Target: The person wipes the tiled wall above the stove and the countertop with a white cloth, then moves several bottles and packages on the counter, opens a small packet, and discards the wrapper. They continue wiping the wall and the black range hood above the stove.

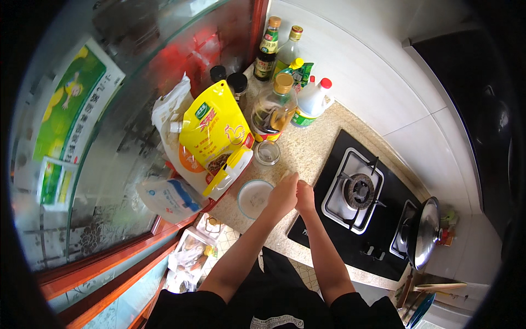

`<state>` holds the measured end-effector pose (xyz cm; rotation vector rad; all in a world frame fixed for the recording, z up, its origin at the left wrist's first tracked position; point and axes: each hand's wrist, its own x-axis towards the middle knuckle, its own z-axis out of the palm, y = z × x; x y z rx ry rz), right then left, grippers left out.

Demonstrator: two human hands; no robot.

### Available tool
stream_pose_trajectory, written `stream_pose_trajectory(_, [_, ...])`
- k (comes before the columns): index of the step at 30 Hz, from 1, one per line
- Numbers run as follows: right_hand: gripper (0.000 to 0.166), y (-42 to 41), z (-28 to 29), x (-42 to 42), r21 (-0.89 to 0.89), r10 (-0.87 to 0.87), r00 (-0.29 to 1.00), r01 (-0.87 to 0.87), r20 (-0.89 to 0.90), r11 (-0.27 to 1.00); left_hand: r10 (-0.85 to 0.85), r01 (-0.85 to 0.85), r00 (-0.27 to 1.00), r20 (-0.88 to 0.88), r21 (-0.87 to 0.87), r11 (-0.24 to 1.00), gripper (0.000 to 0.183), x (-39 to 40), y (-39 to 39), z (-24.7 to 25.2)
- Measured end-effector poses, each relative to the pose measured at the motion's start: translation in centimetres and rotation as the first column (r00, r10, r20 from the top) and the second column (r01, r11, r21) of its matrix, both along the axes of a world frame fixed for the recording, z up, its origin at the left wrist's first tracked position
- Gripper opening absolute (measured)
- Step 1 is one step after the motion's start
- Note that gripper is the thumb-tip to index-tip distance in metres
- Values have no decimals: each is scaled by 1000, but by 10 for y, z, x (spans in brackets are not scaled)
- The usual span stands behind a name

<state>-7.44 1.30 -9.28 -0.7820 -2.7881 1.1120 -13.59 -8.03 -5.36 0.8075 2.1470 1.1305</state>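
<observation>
My left hand [283, 196] and my right hand [305, 197] meet over the speckled countertop, fingers curled together. Something small and pale shows at the fingertips, but what it is cannot be made out. Left of my left hand sits a round bowl with a pale blue rim [255, 199]. Just above the bowl stands a small open glass jar [267, 153]. Beyond the jar is a large clear oil bottle with a gold cap [274, 107]. At the left stand a yellow seasoning pouch [215, 123] and a yellow-and-white packet [230, 172].
A black gas hob [304, 234] lies to the right, with a lidded wok [425, 234] on its far burner. Dark sauce bottle [266, 53] and white jug with red cap [312, 100] stand by the wall. A clear plastic bag [170, 199] hangs over the left edge.
</observation>
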Motion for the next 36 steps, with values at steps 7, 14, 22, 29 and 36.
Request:
stream_pose_trajectory(7, [13, 42, 40, -12, -419, 119, 993, -104, 10, 902, -15, -46, 931, -364, -157, 986, 29, 2, 24, -10])
stream_pose_trajectory(14, [21, 81, 176, -146, 293, 112, 833, 62, -542, 954, -59, -43, 902, -427, -226, 973, 8, -22, 29, -21])
stream_pose_trajectory(22, [43, 134, 187, -277, 504, 361, 931, -334, 47, 796, -135, 7, 910, -393, -310, 951, 10, -21, 37, -27])
stream_pose_trajectory(29, [36, 114, 177, -285, 546, 345, 899, -439, 270, 714, -54, -21, 950, -307, -235, 972, 12, -29, 39, -23])
stream_pose_trajectory(36, [27, 115, 183, -283, 650, 431, 859, -498, 276, 575, 229, -161, 916, -329, 220, 962, 25, -53, 44, 64])
